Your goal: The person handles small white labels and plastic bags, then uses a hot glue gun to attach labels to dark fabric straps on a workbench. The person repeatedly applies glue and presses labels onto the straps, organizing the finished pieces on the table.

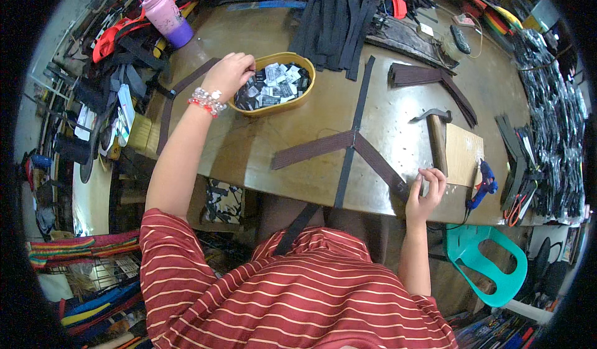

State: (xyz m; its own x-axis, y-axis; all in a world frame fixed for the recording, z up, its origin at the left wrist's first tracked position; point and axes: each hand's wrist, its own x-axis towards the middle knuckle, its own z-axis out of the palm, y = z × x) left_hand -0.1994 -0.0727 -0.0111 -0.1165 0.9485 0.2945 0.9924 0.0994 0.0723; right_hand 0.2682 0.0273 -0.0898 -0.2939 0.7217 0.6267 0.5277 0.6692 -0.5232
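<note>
Mostly black-and-white labels (pixel 273 84), yellow bowl (pixel 303 63)

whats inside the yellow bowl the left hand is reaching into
The yellow bowl holds a heap of small black and white tags. The left hand covers its left edge, so whatever the fingers are touching there, and anything beneath the top layer, is hidden.

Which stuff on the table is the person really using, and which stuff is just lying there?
In use:
- left hand reaching into the yellow bowl of small tags
- right hand at the end of the brown strap
- long black strap crossing it

Just lying about:
- hammer
- blue glue gun
- pink bottle
- pile of black straps
</note>
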